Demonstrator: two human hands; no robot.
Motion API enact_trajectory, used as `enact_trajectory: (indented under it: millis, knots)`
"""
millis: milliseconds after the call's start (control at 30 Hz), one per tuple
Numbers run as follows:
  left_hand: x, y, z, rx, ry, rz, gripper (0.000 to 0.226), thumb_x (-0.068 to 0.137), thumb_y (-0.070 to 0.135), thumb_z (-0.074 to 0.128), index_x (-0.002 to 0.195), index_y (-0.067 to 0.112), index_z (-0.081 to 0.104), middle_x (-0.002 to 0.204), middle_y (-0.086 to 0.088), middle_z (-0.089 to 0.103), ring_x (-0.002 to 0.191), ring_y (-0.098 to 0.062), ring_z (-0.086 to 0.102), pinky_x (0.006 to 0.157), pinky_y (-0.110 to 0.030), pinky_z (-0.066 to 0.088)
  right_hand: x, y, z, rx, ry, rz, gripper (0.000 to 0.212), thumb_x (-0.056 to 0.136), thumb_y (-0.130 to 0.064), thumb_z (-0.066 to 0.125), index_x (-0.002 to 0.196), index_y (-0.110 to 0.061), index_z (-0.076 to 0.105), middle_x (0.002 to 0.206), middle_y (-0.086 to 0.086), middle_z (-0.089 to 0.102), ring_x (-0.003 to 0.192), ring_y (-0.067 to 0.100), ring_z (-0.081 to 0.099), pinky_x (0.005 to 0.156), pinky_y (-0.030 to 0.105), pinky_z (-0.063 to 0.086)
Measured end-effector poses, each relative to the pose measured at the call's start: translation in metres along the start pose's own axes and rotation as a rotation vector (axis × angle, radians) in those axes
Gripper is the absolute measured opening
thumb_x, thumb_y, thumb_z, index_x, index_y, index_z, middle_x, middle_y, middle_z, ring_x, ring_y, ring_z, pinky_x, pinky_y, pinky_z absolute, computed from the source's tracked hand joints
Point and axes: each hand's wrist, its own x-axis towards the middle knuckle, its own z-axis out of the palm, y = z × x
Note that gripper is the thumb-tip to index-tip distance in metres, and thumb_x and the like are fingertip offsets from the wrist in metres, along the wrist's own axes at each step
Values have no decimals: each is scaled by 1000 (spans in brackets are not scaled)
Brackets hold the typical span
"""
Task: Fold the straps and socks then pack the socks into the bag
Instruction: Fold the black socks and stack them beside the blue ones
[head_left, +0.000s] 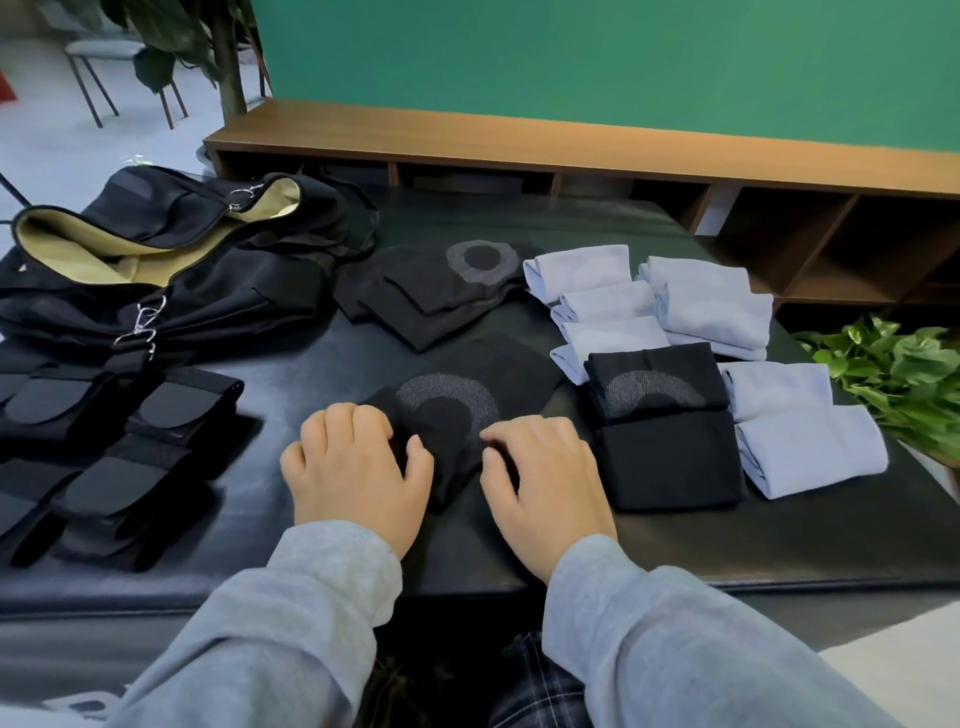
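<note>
Both hands, L (358, 467) & R (545, 478), pinch black sock (447, 421) lying btwn them

An office-like lounge is suggested by a green wall (623, 62), low wooden cubby shelf (571, 150), chair (104, 57) and potted plants (904, 374).

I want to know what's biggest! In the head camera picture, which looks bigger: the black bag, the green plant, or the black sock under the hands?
1. black bag
2. green plant
3. black sock, partly hidden by hands, so unsure.
</note>
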Motion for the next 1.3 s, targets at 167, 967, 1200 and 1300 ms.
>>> enact_trajectory:
  millis: [167,967,1200,1300]
  knots:
    - [-1,-3,-5,-148,29,132,15,72,14,62,79,24,53,84,11,48,91,-14,35,79,-26,16,3,2,7,-120,-10,135,45,89,-43,31,129,-27,45,135,-15,40,127,8,23,103,27,16]
    - [-2,1,-3,-114,20,78,28,67,-1,67,86,16,56,90,-1,56,90,-21,38,74,-39,31,2,3,14,-79,187,120,32,81,-35,39,105,-24,57,101,-10,55,99,12,36,88,29,27]
    - [7,6,-8,-9,-157,-184,32,90,27,44,120,20,49,126,1,50,121,-22,36,101,-40,22,2,2,10,-105,115,172,24,85,-32,43,103,-25,56,107,-11,50,106,12,34,93,26,21]
    - [8,7,-12,-9,-219,-129,32,90,23,39,121,29,44,122,7,47,120,-16,34,101,-34,18,2,4,7,-117,41,163,21,90,-33,44,109,-28,53,114,-14,46,113,12,34,96,27,21]
